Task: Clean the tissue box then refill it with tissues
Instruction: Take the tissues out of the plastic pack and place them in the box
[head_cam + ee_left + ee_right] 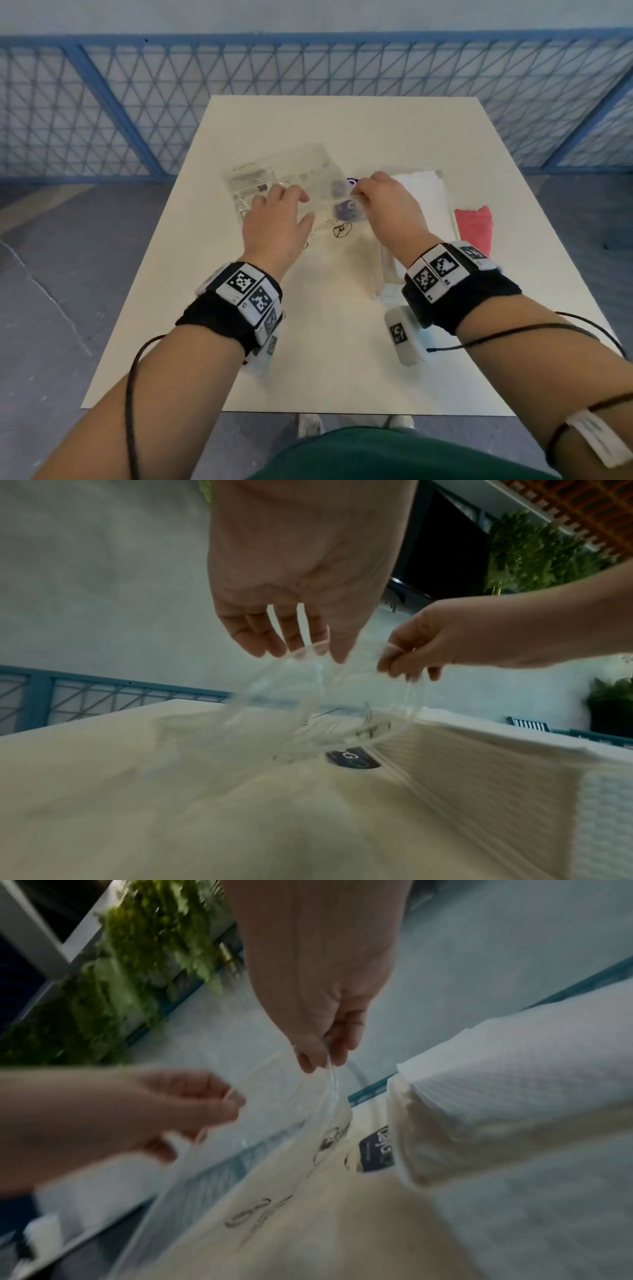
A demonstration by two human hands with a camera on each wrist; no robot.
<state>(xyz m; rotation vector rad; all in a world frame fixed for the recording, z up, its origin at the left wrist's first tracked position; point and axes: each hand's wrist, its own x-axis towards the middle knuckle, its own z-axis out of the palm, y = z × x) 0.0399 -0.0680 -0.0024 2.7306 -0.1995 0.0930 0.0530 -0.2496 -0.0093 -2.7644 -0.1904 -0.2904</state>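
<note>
Plastic wrapper: we see a clear, empty tissue wrapper (291,178) with grey print and purple marks, lifted off the bench (335,342) between both hands, its far end trailing toward the left rear.
Left hand: our left hand (277,219) reaches in from the left, fingers bent down; the left wrist view shows the thumb and fingertips (339,650) pinching the film's upper edge.
Right hand: our right hand (390,205) grips the same wrapper at its right edge, thumb against curled fingers, as the right wrist view shows (325,1047).
Gap between hands: the 2 hands are near each other, the film stretched and arched between them.
Tissues: a white stack of tissues (424,202) sits just right of the right hand, embossed on top and layered along its side in the left wrist view (479,764).
Tissue box: a clear box (387,270) holds that stack, right of centre on the bench; its near end is partly hidden behind the right wrist.
Cloth: 1 red cloth (474,229) lies just beside the box, at the bench's right edge.
Label: a dark blue patch of print (352,757) lies low by the stack's foot; we cannot tell whether it belongs to the wrapper.
Surroundings: a blue mesh fence (308,85) runs behind the bench; green plants (120,974) show in the wrist views.
Sharpness: both wrist views are blurred.
</note>
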